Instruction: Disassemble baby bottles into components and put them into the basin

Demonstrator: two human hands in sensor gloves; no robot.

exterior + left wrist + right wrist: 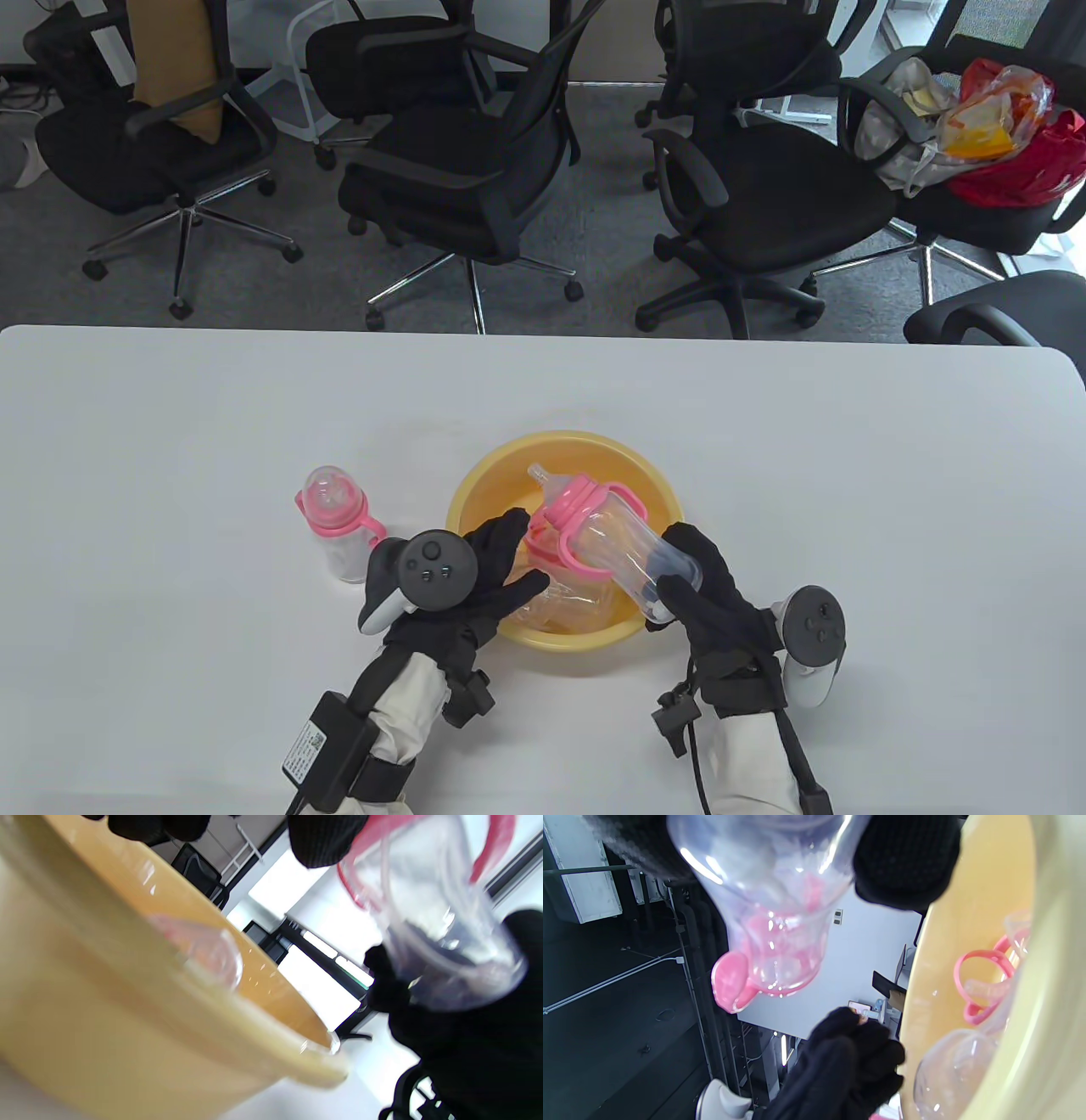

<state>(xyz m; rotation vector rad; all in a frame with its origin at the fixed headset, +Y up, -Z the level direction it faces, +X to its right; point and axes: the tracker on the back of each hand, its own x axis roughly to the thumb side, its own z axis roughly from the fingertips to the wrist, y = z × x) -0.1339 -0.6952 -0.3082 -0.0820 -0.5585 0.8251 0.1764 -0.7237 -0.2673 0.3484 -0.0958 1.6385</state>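
Our right hand grips the base of a clear baby bottle, tilted over the yellow basin; our left hand reaches with straight fingers toward its pink collar. Another bottle stands left of the basin.

Basin blurred (left wrist); parts inside indistinct.

basin mid-table | standing bottle left (just beside) | held bottle above basin
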